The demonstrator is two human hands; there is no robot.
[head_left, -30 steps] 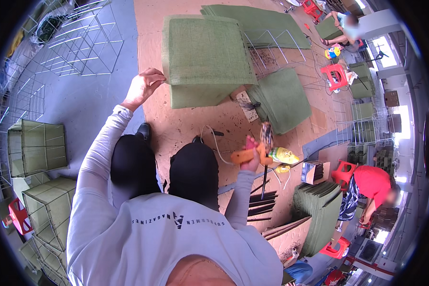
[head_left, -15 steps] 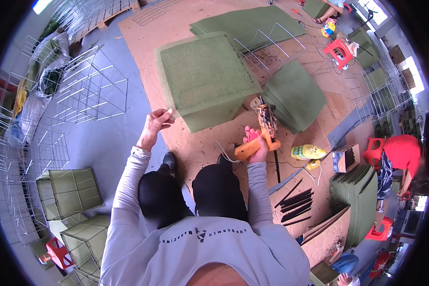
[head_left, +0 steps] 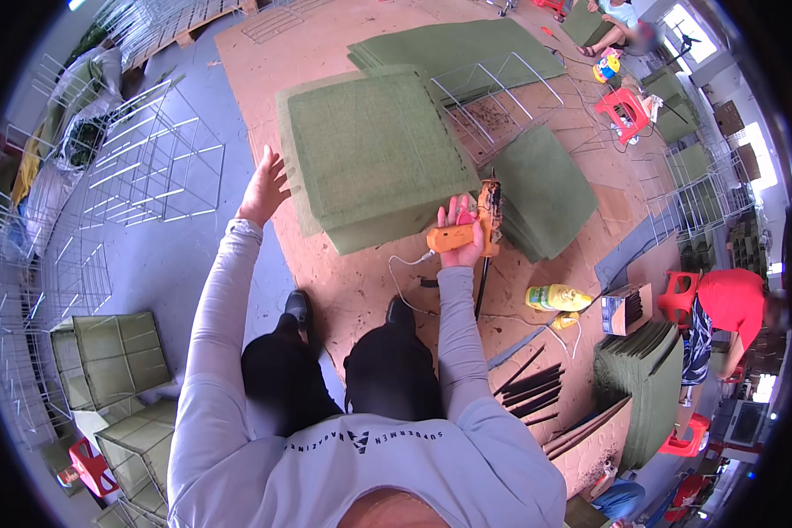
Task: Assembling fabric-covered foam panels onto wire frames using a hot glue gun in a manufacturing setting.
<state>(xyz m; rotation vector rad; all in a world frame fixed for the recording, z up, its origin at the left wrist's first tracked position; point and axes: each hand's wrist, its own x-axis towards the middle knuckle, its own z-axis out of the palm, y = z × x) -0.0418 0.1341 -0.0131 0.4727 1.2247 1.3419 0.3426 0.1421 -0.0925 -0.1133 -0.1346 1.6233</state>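
Note:
A boxy form covered in green mesh fabric (head_left: 374,150) stands on the brown board in front of me, with a loose border of fabric along its left side. My left hand (head_left: 264,189) is beside that left border, fingers stretched out and apart, holding nothing; whether the fingertips touch the fabric I cannot tell. At the box's near right corner my right hand (head_left: 462,233) grips an orange hot glue gun (head_left: 453,238). Its blackened nozzle points away from me, and a dark glue stick (head_left: 481,289) sticks out of its back. A white cord trails from the handle.
Green sheets lie in a stack (head_left: 546,189) to the right and a larger pile (head_left: 466,53) beyond. A wire frame (head_left: 502,92) stands between. Nearer right are a yellow bottle (head_left: 556,297) and dark sticks (head_left: 537,387). Wire frames (head_left: 163,158) stand left. Another person in red (head_left: 730,299) bends at right.
My left hand has moved forward along the fabric's left side, and its pinched fingers have spread. The right hand has brought the glue gun forward and left, closer to the box's corner.

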